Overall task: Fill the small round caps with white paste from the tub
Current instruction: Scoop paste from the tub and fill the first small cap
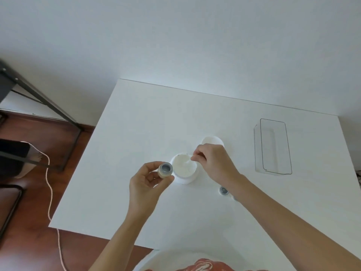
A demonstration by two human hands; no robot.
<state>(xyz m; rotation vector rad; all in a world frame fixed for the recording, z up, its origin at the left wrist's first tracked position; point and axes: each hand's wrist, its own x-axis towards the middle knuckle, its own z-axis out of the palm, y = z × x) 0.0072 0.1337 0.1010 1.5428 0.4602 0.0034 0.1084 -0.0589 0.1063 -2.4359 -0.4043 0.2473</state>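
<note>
Hands over the open tub (184,171) of white paste, seen from my head camera. My left hand (145,181) is raised just left of the tub, palm turned toward me, with thumb and curled fingers gripping a small round cap (165,169) whose grey hollow faces up; the forearm runs down to the near table edge. My right hand (212,163) reaches in from the lower right, wrist bent, fingertips pinched together on a thin white stick (188,160) whose far end I see lying in the paste near the middle of the tub. The stick is pale against the paste, so I cannot tell its exact shape. The tub stands near the centre of the white table (121,173). Its white lid (212,140) lies just behind my right hand. A second small cap (224,191) sits on the table beside my right wrist, grey hollow up. A clear rectangular bin (273,146) stands well apart at the right. I can read no label or writing on any item.
</note>
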